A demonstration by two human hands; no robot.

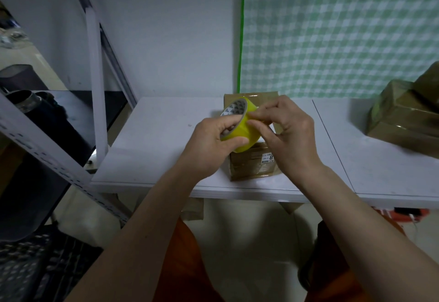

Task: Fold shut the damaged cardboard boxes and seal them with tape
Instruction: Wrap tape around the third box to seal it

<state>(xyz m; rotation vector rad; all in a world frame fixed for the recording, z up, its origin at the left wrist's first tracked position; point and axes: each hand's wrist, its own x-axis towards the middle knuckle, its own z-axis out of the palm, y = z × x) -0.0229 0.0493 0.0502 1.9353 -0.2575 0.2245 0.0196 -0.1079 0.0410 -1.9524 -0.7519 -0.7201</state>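
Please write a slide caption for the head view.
Left hand holds tape roll; right hand picks at it above box.

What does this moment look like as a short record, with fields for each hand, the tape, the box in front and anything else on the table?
left hand: grips the tape roll, fingers through its core
right hand: fingertips pinch at the roll's outer surface
tape roll: yellow, held above the box
box in front: brown cardboard, white label, on the white table
other boxes: stacked brown cartons at the table's right end
backdrop: green checked cloth
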